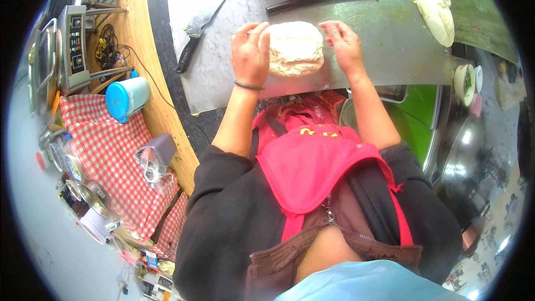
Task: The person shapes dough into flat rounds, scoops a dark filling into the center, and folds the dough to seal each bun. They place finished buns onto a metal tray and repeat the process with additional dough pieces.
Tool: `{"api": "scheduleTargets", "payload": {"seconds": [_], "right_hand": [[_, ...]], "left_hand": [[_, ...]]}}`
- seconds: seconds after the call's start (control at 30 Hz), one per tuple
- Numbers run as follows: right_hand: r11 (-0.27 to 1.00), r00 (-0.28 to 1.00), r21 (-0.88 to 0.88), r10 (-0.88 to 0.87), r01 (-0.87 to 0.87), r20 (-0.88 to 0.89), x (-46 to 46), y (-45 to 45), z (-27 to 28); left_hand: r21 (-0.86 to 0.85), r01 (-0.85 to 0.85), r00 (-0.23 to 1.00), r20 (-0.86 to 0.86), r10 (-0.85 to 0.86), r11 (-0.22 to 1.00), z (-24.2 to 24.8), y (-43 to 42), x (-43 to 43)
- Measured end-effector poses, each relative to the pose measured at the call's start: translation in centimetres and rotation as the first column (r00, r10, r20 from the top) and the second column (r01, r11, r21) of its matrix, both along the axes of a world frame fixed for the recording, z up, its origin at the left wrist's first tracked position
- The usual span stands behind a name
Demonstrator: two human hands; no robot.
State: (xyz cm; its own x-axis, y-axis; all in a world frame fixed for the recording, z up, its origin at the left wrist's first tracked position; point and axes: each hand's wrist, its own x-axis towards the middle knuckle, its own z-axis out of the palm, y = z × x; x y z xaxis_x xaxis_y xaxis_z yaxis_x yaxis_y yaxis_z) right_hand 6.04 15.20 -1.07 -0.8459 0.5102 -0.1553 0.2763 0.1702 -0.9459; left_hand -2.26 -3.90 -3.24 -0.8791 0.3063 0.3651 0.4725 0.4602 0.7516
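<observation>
A thick, rounded lump of dough [296, 50] rests on the metal worktop [393, 58] in front of me, folded across its top. My left hand [250, 50] is at its left side, thumb and fingers against the edge of the dough. On the other side my right hand [343, 46] hovers just off the dough, its fingers loosely curled with nothing in them. A black rod-like bar [324, 0] lies beyond the dough. To the left is a serrated knife [202, 29] with a black handle.
A second, longer piece of dough [434, 6] lies at the worktop's right end. Bowls [464, 84] stand beyond the right edge. Leftward are a blue-lidded container [125, 98], a red checked cloth [113, 150] and a control-panel appliance [75, 48], with a cable on the wood.
</observation>
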Motion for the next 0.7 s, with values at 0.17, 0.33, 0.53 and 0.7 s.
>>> {"api": "scheduleTargets", "payload": {"seconds": [0.17, 0.33, 0.53, 0.7], "right_hand": [[0.917, 0.943, -0.365, 0.253, -0.162, 0.218, -3.7, -1.1, -1.3], [0.935, 0.931, -0.147, 0.341, -0.322, 0.131, -4.2, -0.3, -1.3], [0.884, 0.847, -0.339, 0.428, -0.321, 0.315, 1.2, -0.5, -0.1], [0.931, 0.945, -0.229, 0.311, -0.283, 0.096, 3.0, -1.2, -0.3]], "left_hand": [[-0.349, 0.570, 0.792, -0.010, -0.611, 0.744, 0.2, -0.5, 3.0], [-0.456, 0.593, 0.769, 0.077, -0.634, 0.664, 0.2, -2.3, 4.6], [-0.490, 0.639, 0.691, 0.027, -0.722, 0.593, 0.8, -2.9, 5.2], [-0.365, 0.599, 0.770, 0.018, -0.638, 0.713, 0.8, -1.7, 3.3]]}}
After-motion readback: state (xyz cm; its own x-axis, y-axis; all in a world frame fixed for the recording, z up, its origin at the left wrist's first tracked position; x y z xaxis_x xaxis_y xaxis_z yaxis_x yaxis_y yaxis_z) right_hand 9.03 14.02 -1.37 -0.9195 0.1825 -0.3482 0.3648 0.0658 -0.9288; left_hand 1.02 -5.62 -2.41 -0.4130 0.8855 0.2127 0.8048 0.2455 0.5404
